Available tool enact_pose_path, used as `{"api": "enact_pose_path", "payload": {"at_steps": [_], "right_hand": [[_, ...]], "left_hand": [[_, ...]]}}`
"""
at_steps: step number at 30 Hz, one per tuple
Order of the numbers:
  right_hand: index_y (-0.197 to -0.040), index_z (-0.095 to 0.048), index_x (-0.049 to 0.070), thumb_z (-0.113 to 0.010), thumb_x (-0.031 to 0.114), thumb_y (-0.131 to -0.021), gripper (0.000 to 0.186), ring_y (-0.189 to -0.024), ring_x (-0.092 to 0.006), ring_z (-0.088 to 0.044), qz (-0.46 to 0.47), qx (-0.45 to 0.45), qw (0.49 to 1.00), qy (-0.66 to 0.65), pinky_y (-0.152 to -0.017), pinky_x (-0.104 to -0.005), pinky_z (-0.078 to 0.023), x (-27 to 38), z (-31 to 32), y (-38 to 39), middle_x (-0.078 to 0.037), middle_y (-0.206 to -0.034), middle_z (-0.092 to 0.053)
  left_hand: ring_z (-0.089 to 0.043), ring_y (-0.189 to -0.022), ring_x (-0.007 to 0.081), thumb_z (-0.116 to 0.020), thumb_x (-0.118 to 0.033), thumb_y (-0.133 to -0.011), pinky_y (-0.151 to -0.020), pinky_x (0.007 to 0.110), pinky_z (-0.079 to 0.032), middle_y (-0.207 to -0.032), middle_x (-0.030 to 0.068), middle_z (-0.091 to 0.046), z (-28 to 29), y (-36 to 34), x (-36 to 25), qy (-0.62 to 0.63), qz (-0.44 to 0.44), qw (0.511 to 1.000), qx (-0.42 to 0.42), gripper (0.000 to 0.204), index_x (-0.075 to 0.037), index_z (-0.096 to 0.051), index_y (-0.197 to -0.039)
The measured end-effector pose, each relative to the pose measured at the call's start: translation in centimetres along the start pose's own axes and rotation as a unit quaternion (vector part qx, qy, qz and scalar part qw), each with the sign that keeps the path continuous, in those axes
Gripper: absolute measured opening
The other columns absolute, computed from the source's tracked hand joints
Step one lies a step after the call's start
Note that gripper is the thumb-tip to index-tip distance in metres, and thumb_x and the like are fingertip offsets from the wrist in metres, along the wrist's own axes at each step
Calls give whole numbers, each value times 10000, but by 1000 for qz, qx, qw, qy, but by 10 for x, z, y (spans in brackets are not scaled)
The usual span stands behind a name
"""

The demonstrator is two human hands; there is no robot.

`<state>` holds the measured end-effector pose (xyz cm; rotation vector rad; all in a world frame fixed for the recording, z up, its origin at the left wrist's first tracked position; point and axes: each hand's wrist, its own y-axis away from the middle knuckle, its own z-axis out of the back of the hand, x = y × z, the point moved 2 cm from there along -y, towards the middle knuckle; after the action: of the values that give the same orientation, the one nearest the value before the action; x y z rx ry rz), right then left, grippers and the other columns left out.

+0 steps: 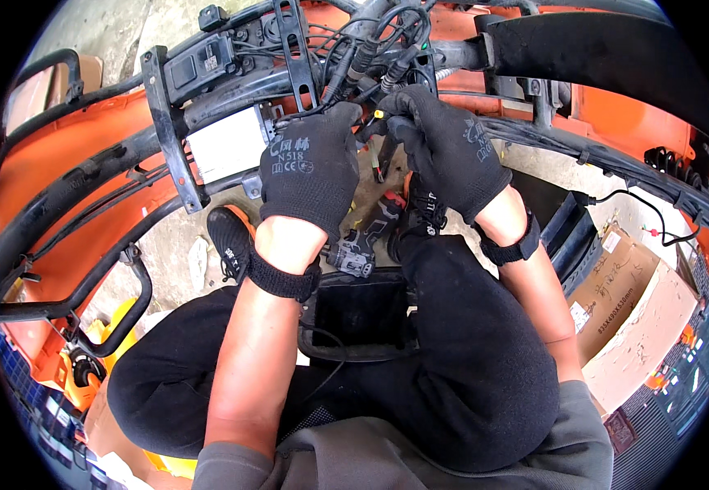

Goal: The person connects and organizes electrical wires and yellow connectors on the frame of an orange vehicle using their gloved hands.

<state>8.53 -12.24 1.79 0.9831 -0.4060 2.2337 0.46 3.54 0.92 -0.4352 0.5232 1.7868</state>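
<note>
Both my hands wear black knit gloves and meet in front of a bundle of black cables [358, 65] on a dark tubular frame. My right hand [456, 155] pinches a small dark piece with a yellow end [379, 114], which looks like a wire connector. Close beside it, my left hand [309, 167] has its fingers bent together at the same spot. Whatever the left fingers hold is hidden by the glove. A thin wire with a red part [382, 159] hangs below the fingers. On the floor between my feet lies a red and grey power tool [366, 241].
Dark tubes [68, 192] and orange body panels [97, 131] surround the work area. A white box-shaped unit [228, 145] is fixed left of my hands. An open black container [358, 314] stands between my legs. At the right sits a cardboard box [628, 314] near a loose black cable [656, 208].
</note>
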Motion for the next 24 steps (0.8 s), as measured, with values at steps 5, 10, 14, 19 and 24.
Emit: {"api": "enact_pose_path", "payload": {"at_steps": [5,10,14,19,24], "right_hand": [[-1111,-543,6,-582,125,-960,196,-942,-418,-644,-22,14,999,-35,-774,-457,-509,-4,2,-3,-216,-960,-660],[-1115,-563,20,-600,129,-954,199,-943,-404,-656,-50,5,995,-88,-773,-441,-511,-1,4,0,-204,-978,-675],[-1112,-588,23,-608,130,-948,197,-943,-393,-661,-50,-1,995,-88,-776,-431,-513,0,2,0,-195,-987,-679],[-1106,-610,32,-631,120,-926,202,-953,-381,-665,-4,-25,998,-63,-792,-426,-518,-2,-2,-1,-190,-1001,-681],[-1139,-637,21,-641,33,-916,223,-909,-225,-681,9,-11,1000,-13,-811,-319,-525,-5,-4,0,-111,-1005,-697]], "left_hand": [[-680,-920,371,-598,-104,-898,-813,453,-530,-961,180,-711,-2,-4,4,8,-12,1000,18,241,-122,-716,-1108],[-682,-916,366,-609,-121,-892,-804,457,-529,-941,166,-710,2,-9,-6,-73,-7,996,47,208,-122,-719,-1068],[-684,-903,364,-628,-142,-893,-776,452,-527,-929,165,-709,-4,-7,4,-15,-12,1000,2,170,-106,-706,-1040],[-681,-902,363,-652,-127,-883,-791,438,-537,-951,158,-706,-10,7,20,136,-69,983,-100,183,-100,-691,-1060],[-688,-893,343,-681,-130,-871,-774,414,-547,-971,133,-716,-16,9,27,144,-86,978,-123,197,-97,-696,-1065]]}}
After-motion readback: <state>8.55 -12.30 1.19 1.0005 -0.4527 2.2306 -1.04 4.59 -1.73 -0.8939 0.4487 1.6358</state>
